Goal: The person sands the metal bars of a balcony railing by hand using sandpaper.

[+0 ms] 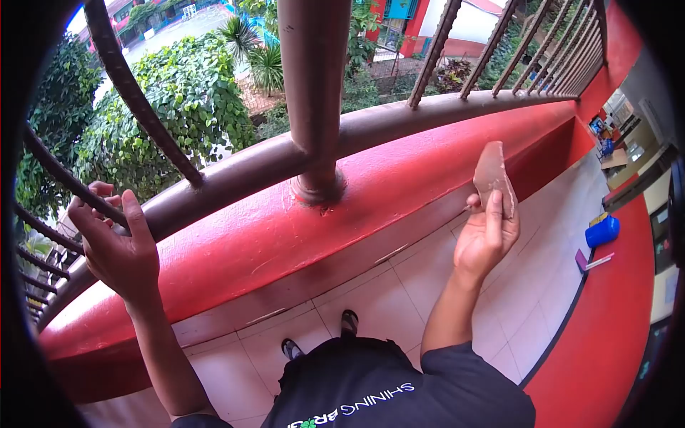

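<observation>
At the left, my left hand [125,246] is curled round a thin, ridged upright bar [132,93] of the brown metal railing, close to its lower rail [235,182]. The thumb points up beside the bar, and some fingers are partly hidden behind it. My right hand [489,239] is raised over the floor on the right. Its thumb and fingers pinch a flat, brownish piece of sandpaper [491,171] with a pale, uneven edge. The sandpaper is held upright, apart from the railing.
A thick brown post [312,78] stands on a glossy red ledge [385,167]. Pale floor tiles [428,285] lie below. On a red surface at the right are a blue container [603,232] and a small purple item [581,261]. Green shrubs [171,107] grow beyond the railing.
</observation>
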{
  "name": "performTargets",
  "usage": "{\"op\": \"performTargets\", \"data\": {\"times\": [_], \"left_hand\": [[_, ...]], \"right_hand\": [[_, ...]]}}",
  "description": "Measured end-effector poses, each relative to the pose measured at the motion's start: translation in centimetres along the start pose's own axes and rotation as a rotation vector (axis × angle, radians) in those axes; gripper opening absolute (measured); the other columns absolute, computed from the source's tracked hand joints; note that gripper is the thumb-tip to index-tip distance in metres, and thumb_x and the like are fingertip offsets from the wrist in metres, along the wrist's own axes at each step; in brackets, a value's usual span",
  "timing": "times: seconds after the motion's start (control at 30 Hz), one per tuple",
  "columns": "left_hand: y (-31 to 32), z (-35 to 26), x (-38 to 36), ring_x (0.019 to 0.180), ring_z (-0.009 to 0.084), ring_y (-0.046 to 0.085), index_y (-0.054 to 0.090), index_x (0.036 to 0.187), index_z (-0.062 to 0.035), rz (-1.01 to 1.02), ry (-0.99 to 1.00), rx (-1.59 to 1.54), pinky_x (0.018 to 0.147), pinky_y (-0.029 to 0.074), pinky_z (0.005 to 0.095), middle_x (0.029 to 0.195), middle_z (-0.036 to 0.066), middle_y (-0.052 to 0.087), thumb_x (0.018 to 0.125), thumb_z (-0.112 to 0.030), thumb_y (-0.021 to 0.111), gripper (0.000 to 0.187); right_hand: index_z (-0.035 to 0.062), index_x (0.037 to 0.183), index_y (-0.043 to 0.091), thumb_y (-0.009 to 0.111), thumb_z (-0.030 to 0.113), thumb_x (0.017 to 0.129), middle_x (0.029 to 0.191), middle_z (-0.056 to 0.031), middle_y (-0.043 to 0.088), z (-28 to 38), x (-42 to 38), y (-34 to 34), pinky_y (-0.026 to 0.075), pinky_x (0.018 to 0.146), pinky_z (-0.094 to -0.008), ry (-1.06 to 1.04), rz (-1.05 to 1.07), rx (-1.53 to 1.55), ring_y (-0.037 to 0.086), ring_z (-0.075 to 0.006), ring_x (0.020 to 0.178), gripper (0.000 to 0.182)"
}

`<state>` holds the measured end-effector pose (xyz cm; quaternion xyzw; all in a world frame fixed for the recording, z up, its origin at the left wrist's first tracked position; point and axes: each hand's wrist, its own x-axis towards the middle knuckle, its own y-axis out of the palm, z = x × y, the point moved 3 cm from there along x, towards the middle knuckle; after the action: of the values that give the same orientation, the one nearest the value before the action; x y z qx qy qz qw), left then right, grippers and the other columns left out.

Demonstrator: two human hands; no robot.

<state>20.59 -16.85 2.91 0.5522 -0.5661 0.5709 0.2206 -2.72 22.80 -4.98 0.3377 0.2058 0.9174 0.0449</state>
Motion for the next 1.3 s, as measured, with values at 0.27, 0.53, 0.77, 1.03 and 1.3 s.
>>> {"op": "performTargets", "data": {"times": [0.27, 0.53, 0.77, 1.03, 1.3], "left_hand": [[-1.0, -6.0, -0.8, 0.113, 0.038, 0.056, 0.05, 0.12, -0.0033, 0.084, 0.564, 0.007, 0.1, 0.048, 0.0512, 0.12, 0.022, 0.053, 0.084, -0.026, 0.086, 0.056], [2.3, -8.6, 2.7, 0.082, 0.0445, 0.066, 0.056, 0.099, -0.0005, 0.477, 0.179, 0.103, 0.077, 0.048, 0.0583, 0.085, 0.019, 0.062, 0.079, -0.084, 0.068, 0.087], [3.1, -7.2, 1.8, 0.083, 0.0438, 0.068, 0.07, 0.087, -0.0042, 0.513, 0.146, 0.223, 0.075, 0.05, 0.0568, 0.08, 0.02, 0.065, 0.089, -0.085, 0.055, 0.082], [2.6, -8.0, 1.9, 0.08, 0.0421, 0.07, 0.074, 0.09, -0.0066, 0.516, 0.135, 0.235, 0.073, 0.054, 0.0548, 0.079, 0.02, 0.065, 0.09, -0.083, 0.055, 0.079], [3.4, -7.1, 1.5, 0.063, 0.0393, 0.072, 0.067, 0.072, -0.0042, 0.295, 0.256, 0.215, 0.056, 0.057, 0.0484, 0.059, 0.017, 0.062, 0.083, -0.093, 0.052, 0.091]], "right_hand": [[-0.0067, 0.138, 0.063, 0.048, -0.013, 0.096, 0.14, -0.0283, 0.064, 1.4, 1.8, 13.8, 0.057, 0.103, -0.0447, -0.544, 0.688, -0.652, 0.065, -0.0421, 0.128, 0.044], [-0.0047, 0.131, 0.065, 0.045, -0.012, 0.092, 0.121, -0.0308, 0.069, 2.2, 3.6, 15.1, 0.055, 0.1, -0.0468, -0.325, 0.914, -0.622, 0.069, -0.0439, 0.113, 0.044], [-0.0035, 0.111, 0.071, 0.05, -0.006, 0.094, 0.112, -0.0293, 0.071, 1.8, 4.7, 14.9, 0.057, 0.092, -0.0547, -0.188, 0.779, -0.816, 0.07, -0.0469, 0.104, 0.027], [0.0005, 0.113, 0.073, 0.056, -0.004, 0.095, 0.111, -0.0278, 0.073, 3.0, 3.6, 15.4, 0.058, 0.09, -0.0535, -0.141, 0.711, -0.971, 0.072, -0.045, 0.102, 0.025], [0.0017, 0.106, 0.076, 0.058, 0.006, 0.1, 0.1, -0.0251, 0.075, 1.9, 1.7, 16.2, 0.059, 0.085, -0.0535, -0.439, 0.589, -0.873, 0.072, -0.0449, 0.094, 0.019]]}}
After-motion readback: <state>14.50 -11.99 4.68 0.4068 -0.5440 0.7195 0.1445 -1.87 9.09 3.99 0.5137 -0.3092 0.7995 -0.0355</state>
